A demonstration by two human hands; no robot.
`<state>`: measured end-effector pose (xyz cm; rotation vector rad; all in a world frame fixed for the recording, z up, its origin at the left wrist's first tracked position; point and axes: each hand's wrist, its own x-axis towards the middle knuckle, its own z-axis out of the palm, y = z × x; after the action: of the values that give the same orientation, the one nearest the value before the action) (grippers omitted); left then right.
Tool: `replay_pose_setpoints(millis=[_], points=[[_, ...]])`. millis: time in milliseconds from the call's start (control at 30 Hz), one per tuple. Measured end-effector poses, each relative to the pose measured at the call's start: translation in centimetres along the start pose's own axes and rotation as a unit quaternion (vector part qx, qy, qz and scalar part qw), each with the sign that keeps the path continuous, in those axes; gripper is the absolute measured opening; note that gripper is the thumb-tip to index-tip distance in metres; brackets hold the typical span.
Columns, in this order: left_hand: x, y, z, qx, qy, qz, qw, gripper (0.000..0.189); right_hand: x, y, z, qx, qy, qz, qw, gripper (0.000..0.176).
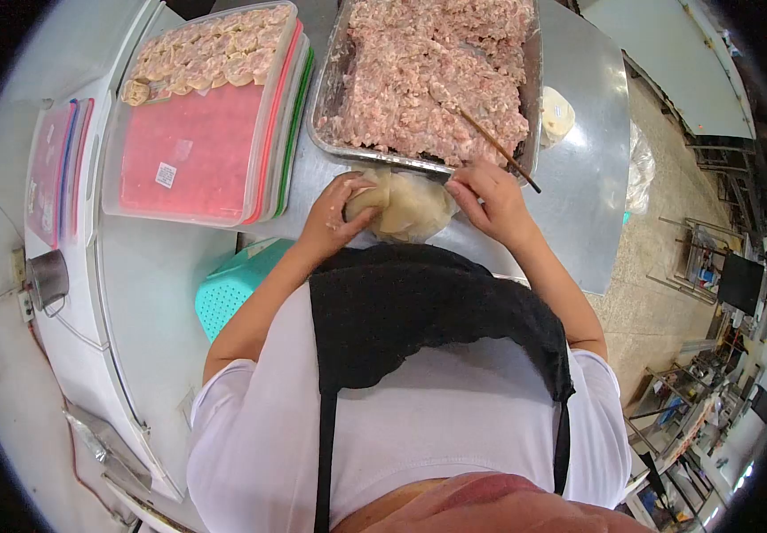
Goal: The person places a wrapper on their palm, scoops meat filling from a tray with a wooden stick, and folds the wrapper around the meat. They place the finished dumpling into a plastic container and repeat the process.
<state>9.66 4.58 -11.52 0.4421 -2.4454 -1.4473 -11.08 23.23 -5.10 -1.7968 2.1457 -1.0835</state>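
My left hand (337,213) grips the left side of a pale stack of dumpling wrappers (410,209) lying on the steel table in front of me. My right hand (488,197) holds a thin wooden stick (497,148) that slants up over the metal tray (330,89) of pink minced filling; its fingers also touch the wrappers' right edge. The tray sits just beyond both hands.
A stack of pink plastic trays (192,164) stands at the left, with folded dumplings (210,53) lined along its far end. Another pink tray (50,169) lies further left. A teal basket (232,289) sits below my left arm. A round white lid (556,115) rests right of the metal tray.
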Motion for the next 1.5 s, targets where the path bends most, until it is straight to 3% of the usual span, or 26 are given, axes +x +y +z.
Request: replay_pose_setpoints(millis=[67, 100, 200, 233, 300, 433, 500, 567, 667, 767, 900, 967, 1000, 1033, 1067, 1100, 1133, 1167, 1200, 1233, 1267, 1300, 1333, 1367, 1433, 1500], points=[[-0.3, 0.0, -0.1, 0.087, 0.013, 0.033, 0.996, 0.043, -0.5, -0.3, 0.8, 0.011, -0.106, 0.016, 0.994, 0.027], [-0.2, 0.4, -0.3, 0.174, 0.027, 0.068, 0.982, 0.042, -0.6, -0.9, 1.5, 0.01, -0.106, 0.014, 0.994, 0.027], [0.4, 3.5, -0.5, 0.258, 0.046, 0.069, 0.963, 0.043, -1.1, -2.2, 3.9, -0.055, -0.162, 0.054, 0.984, 0.055], [0.2, 2.6, -0.3, 0.257, 0.047, 0.07, 0.963, 0.043, -1.5, -1.8, 4.2, -0.057, -0.162, 0.054, 0.984, 0.055], [0.3, -0.3, -0.1, 0.099, 0.015, -0.02, 0.995, 0.041, -1.9, -1.0, 4.1, -0.026, -0.141, 0.069, 0.987, 0.052], [-0.3, -1.6, -2.4, 0.065, 0.065, -0.084, 0.992, 0.041, -2.9, -0.7, 2.4, -0.025, -0.166, 0.102, 0.981, 0.048], [-0.9, -1.6, -3.2, -0.024, 0.107, -0.15, 0.982, 0.036, -2.9, -1.9, 1.6, -0.01, -0.144, 0.101, 0.984, 0.046], [-1.2, -2.3, -2.8, -0.086, 0.12, -0.135, 0.98, 0.035, -2.1, -3.7, 0.7, 0.044, -0.085, 0.155, 0.983, 0.044], [-0.9, 0.2, -1.9, -0.151, 0.164, -0.103, 0.969, 0.035, 0.0, -5.3, 1.1, 0.031, -0.018, 0.115, 0.993, 0.048], [-0.1, 1.7, -1.8, -0.097, 0.19, -0.068, 0.975, 0.035, 1.6, -5.8, 2.2, 0.017, -0.009, 0.11, 0.994, 0.056], [0.0, 5.5, -2.7, -0.189, 0.157, -0.065, 0.967, 0.038, 2.7, -5.6, 3.9, 0.046, 0.002, 0.08, 0.996, 0.062], [0.2, 6.8, -3.1, -0.246, 0.133, -0.075, 0.957, 0.04, 3.1, -6.2, 4.4, 0.318, -0.011, 0.156, 0.935, 0.065], [0.3, 7.1, -3.1, -0.375, 0.091, -0.078, 0.919, 0.042, 3.4, -6.6, 3.9, 0.447, -0.043, 0.226, 0.864, 0.058], [0.4, 7.4, -3.0, -0.496, 0.047, -0.079, 0.863, 0.045, 3.8, -6.7, 3.5, 0.447, -0.044, 0.225, 0.865, 0.058], [0.5, 7.8, -2.8, -0.496, 0.049, -0.078, 0.864, 0.045, 4.2, -6.5, 3.1, 0.399, -0.017, 0.232, 0.887, 0.053], [0.6, 8.1, -2.5, -0.551, 0.022, -0.091, 0.829, 0.051, 4.6, -6.0, 2.9, 0.349, 0.011, 0.238, 0.906, 0.049], [0.7, 8.6, -2.3, -0.604, -0.006, -0.103, 0.79, 0.057, 5.2, -5.4, 3.1, 0.354, 0.038, 0.217, 0.909, 0.041], [0.9, 9.1, -2.4, -0.604, -0.006, -0.102, 0.79, 0.057, 5.1, -5.3, 3.0, 0.353, 0.038, 0.216, 0.909, 0.041], [1.2, 9.8, -2.7, -0.632, -0.02, -0.135, 0.762, 0.062, 5.2, -6.1, 2.6, 0.2, 0.053, 0.199, 0.958, 0.041], [1.5, 10.1, -2.9, -0.659, -0.033, -0.169, 0.732, 0.068, 5.2, -6.8, 2.4, 0.043, 0.068, 0.177, 0.981, 0.042], [1.9, 9.7, -2.6, -0.658, -0.032, -0.168, 0.733, 0.068, 4.5, -6.7, 3.4, -0.052, 0.103, 0.055, 0.992, 0.044], [2.2, 9.0, -2.0, -0.692, -0.027, -0.177, 0.699, 0.072, 4.2, -7.8, 3.3, -0.052, 0.103, 0.055, 0.992, 0.044], [2.4, 8.9, -1.6, -0.725, -0.024, -0.188, 0.662, 0.076, 4.0, -9.3, 2.9, 0.036, 0.033, -0.02, 0.999, 0.049], [2.2, 9.1, -1.4, -0.724, -0.026, -0.19, 0.662, 0.076, 3.8, -10.0, 2.6, 0.122, -0.036, -0.093, 0.988, 0.054], [2.1, 10.2, -1.1, -0.684, -0.044, -0.179, 0.706, 0.077, 3.6, -8.0, 1.5, 0.106, -0.031, -0.067, 0.992, 0.047], [1.9, 8.5, -0.2, -0.712, -0.094, -0.142, 0.681, 0.073, 3.7, -5.3, 0.0, 0.07, -0.044, 0.131, 0.988, 0.04]])
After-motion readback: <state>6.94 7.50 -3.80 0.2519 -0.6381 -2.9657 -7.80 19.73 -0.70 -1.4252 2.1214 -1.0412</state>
